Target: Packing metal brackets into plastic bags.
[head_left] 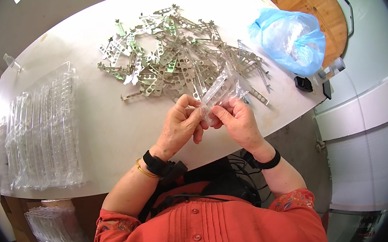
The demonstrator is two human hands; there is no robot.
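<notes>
Between my two hands is a small clear plastic bag [236, 88], held up over the near edge of the metal parts. My left hand [180, 122] pinches its near end, fingers curled. My right hand [239, 121] grips the same end from the other side, thumb pressed on the film. A perforated metal strip seems to show through the bag, though glare blurs it. Just beyond my hands spreads a heap of perforated metal strips [160, 81], several of them with green patches.
A blue plastic bag [287, 41] sits at the far right, near a black box-like object [303, 83] and a clear bottle [332, 70]. Stacked clear plastic trays [47, 128] lie on the left of the white table [111, 135]. More clear trays [57, 227] are below the table edge.
</notes>
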